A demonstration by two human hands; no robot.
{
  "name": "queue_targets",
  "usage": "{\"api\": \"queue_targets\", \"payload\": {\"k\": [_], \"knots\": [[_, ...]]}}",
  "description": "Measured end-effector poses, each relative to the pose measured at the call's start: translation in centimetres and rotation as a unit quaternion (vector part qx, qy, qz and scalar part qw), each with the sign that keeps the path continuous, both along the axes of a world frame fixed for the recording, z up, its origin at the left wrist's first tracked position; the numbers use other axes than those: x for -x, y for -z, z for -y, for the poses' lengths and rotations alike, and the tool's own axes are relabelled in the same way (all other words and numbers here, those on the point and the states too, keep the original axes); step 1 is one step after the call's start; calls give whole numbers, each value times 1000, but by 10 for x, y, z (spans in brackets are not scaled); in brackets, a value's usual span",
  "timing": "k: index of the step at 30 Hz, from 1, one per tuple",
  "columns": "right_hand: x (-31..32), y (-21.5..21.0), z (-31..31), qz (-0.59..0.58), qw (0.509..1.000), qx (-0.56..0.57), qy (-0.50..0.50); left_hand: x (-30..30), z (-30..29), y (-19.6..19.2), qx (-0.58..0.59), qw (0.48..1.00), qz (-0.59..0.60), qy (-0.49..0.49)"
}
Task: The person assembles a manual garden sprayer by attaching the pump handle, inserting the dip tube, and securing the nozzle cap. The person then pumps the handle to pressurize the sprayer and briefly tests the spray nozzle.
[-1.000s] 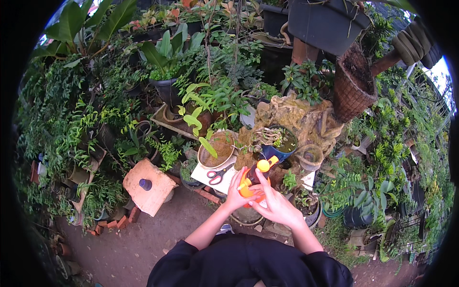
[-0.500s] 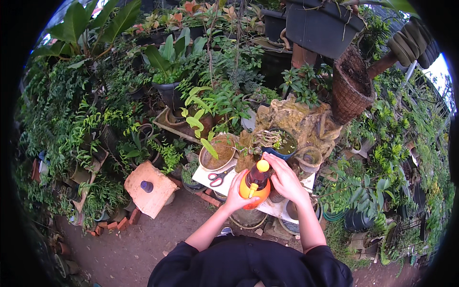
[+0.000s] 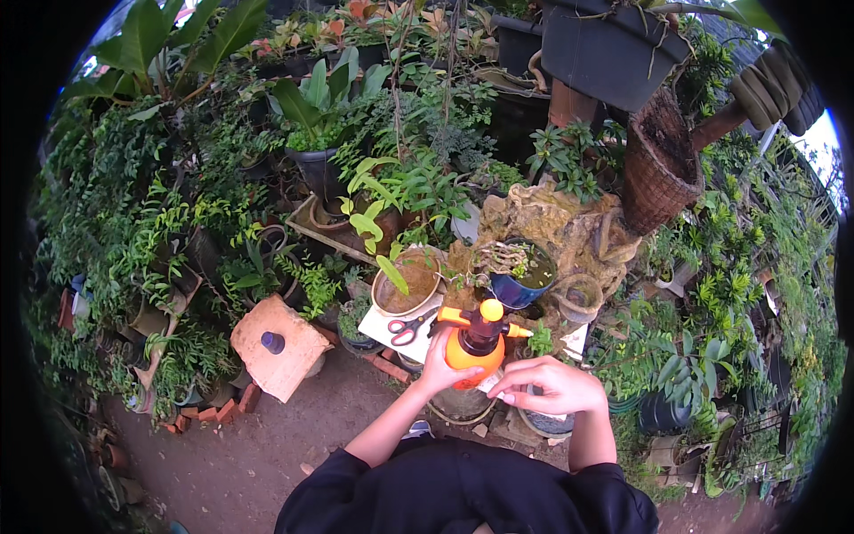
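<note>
1. Gripping an orange spray bottle (image 3: 474,358) round its left side with the fingers of the left hand (image 3: 438,367), in front of the dark-clothed torso. Yellow knob on top of the bottle's dark neck, yellow-orange parts jutting out to both sides.
2. Fingers of the right hand (image 3: 560,387) loosely bent, tips just beside the bottle's lower right side. Cannot tell whether touching it or pinching anything.
3. Just beyond the left fingers and to their left, red-and-black scissors (image 3: 415,327) lying on a white bench (image 3: 378,326).
4. Past the scissors, farther from the left fingers, an oval tan pot (image 3: 391,310) with brown soil inside.
5. Beyond the right fingers and the bottle, a blue pot (image 3: 511,292) with a small plant, in front of a yellowish-brown rock (image 3: 525,216).
6. Well to the left of the left fingers, a pale terracotta slab (image 3: 267,378) with a dark purple cap (image 3: 273,343) on it; reddish bricks (image 3: 227,412) lower down, near the soil.
7. Far beyond the right fingers, to their right, a tilted woven basket (image 3: 654,194) near a black planter (image 3: 605,62).
</note>
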State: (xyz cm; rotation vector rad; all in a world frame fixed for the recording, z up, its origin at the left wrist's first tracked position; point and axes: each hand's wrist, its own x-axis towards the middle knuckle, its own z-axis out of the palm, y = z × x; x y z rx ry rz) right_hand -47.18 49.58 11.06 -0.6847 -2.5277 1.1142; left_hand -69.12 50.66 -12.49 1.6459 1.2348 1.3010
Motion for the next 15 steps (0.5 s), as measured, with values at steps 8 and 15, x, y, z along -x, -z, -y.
{"api": "queue_targets", "payload": {"k": [8,15], "knots": [[22,50,-64,-6,955,-222,199,-2,1,-9,-60,998,24,-9],[11,19,-14,110,982,-7,153,-3,1,-4,-79,996,34,-27]]}}
